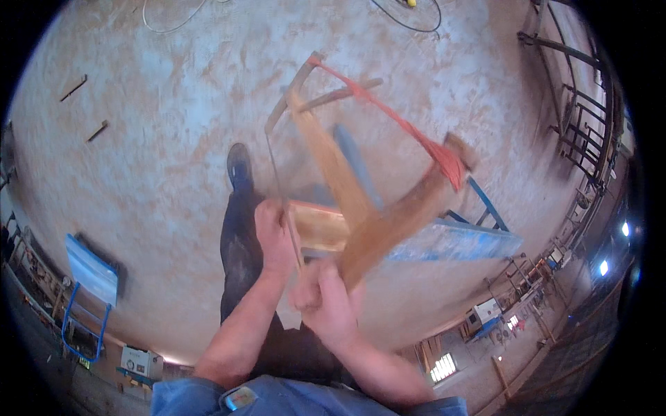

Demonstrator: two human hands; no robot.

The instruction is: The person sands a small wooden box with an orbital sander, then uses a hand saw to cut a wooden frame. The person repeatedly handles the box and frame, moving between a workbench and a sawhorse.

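A wooden frame saw (336, 170) is tilted up in front of me, slightly blurred. Twisted red cord (402, 128) stretches between the far ends of its two arms, with a short wooden stick through it. Its narrow blade (276, 170) runs down the left side. My right hand (322, 295) is closed round the near end of the saw, where the blade meets the wooden arm. Fingers curled, my left hand (275, 236) grips at the blade further along. Behind the saw lies a wooden board (316, 229) with a reddish edge, partly hidden by the frame.
A worn blue bench (451, 239) extends to the right beneath the saw. On the left stands a blue-framed cart (94, 270). Dark metal racks (590, 118) line the right side. A black cable (416, 29) curls on the floor ahead.
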